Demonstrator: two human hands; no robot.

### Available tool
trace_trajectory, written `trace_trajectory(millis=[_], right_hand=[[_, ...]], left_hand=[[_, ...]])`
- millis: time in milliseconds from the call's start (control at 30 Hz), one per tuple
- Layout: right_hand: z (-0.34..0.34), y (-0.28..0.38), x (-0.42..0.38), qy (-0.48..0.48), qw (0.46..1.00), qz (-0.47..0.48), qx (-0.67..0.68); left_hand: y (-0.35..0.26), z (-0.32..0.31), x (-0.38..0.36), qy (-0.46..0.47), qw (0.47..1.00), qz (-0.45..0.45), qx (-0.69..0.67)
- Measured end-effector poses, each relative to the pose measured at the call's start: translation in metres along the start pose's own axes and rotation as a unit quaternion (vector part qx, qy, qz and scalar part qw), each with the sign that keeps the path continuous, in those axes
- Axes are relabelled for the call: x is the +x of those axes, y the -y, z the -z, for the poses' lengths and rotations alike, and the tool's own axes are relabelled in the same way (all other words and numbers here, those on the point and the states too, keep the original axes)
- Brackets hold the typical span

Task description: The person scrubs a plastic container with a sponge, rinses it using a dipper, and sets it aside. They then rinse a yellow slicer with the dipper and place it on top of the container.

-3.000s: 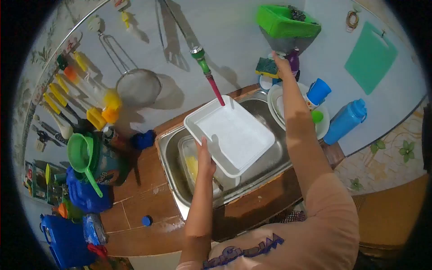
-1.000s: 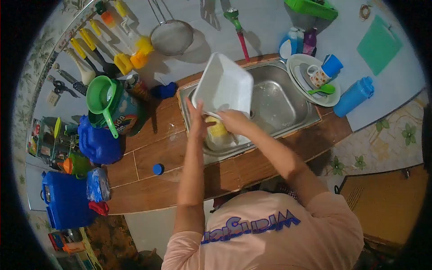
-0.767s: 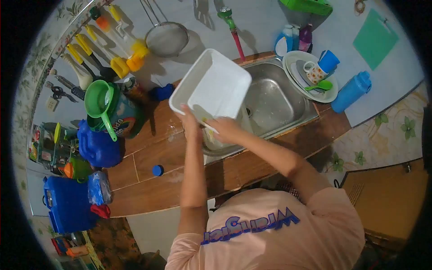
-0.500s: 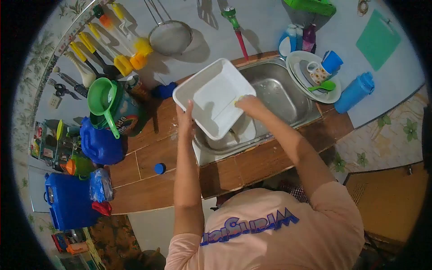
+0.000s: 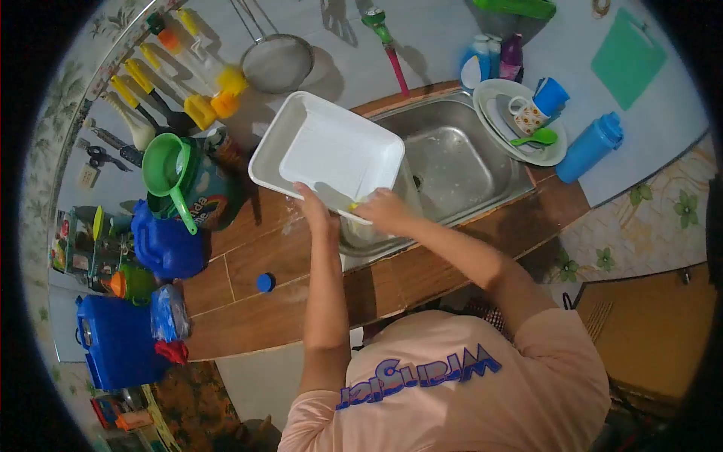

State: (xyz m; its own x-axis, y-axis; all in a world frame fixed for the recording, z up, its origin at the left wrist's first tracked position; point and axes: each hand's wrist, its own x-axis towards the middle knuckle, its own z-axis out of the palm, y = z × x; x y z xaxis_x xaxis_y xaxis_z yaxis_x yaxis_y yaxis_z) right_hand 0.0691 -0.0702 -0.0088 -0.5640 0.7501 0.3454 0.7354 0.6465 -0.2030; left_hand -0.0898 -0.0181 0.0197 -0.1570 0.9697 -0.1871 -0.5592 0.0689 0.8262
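A white rectangular plastic basin [image 5: 331,147] is tilted over the left part of the steel sink [image 5: 467,154], its hollow facing me. My left hand [image 5: 315,209] grips its near rim, thumb on the wall and the other fingers hidden underneath. My right hand [image 5: 385,212] is closed at the near inner wall, close to the right corner. Between its fingers shows a bit of a yellow sponge [image 5: 354,206], mostly covered by the hand. Under the basin, a pale container [image 5: 369,233] is partly visible in the sink.
Stacked plates [image 5: 493,102] with a patterned mug [image 5: 527,115], blue cup and green spoon stand right of the sink, beside a blue bottle [image 5: 591,147]. On the left are a green dipper [image 5: 164,164], blue jugs [image 5: 167,239] and a blue cap [image 5: 265,282]. Utensils hang along the wall.
The basin has moved left and turned, its hollow more toward me. My right hand has gone from the right wall down and left to the near wall, closer to my left hand.
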Motion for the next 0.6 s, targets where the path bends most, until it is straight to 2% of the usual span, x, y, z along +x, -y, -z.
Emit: trace_trajectory(millis=[33, 133, 233, 267, 300, 367, 400, 500, 533, 600], right_hand=[[0.003, -0.012, -0.003, 0.020, 0.999, 0.039, -0.017], [0.010, -0.052, -0.010, -0.014, 0.994, -0.066, -0.089], [0.021, -0.023, -0.014, 0.101, 0.991, -0.082, 0.042], [-0.002, -0.019, -0.020, 0.050, 0.996, -0.003, 0.074], [-0.005, -0.007, -0.021, 0.060, 0.986, -0.043, 0.148], [-0.005, 0.017, -0.014, 0.079, 0.945, -0.120, 0.293], [0.007, 0.025, -0.006, 0.055, 0.838, -0.219, 0.496], [0.006, 0.049, 0.009, -0.183, 0.815, -0.268, 0.480], [0.008, 0.065, 0.004, -0.205, 0.934, -0.216, 0.197], [-0.012, 0.052, -0.014, -0.175, 0.968, -0.169, 0.066]], left_hand=[[-0.002, 0.000, -0.005, -0.013, 1.000, 0.010, 0.010], [0.002, 0.010, -0.008, 0.033, 0.999, -0.016, -0.002], [0.007, 0.006, -0.020, -0.027, 1.000, 0.010, 0.007], [0.013, 0.007, -0.017, -0.039, 0.999, 0.003, 0.030], [0.023, 0.009, -0.011, -0.051, 0.997, -0.004, 0.052], [0.027, 0.004, -0.010, -0.076, 0.994, -0.015, 0.076], [0.020, -0.005, -0.017, -0.088, 0.993, -0.017, 0.081], [0.017, -0.019, -0.011, -0.127, 0.983, -0.043, 0.123], [0.018, -0.020, -0.009, -0.140, 0.978, -0.054, 0.142], [0.013, -0.012, -0.005, -0.099, 0.992, -0.029, 0.068]])
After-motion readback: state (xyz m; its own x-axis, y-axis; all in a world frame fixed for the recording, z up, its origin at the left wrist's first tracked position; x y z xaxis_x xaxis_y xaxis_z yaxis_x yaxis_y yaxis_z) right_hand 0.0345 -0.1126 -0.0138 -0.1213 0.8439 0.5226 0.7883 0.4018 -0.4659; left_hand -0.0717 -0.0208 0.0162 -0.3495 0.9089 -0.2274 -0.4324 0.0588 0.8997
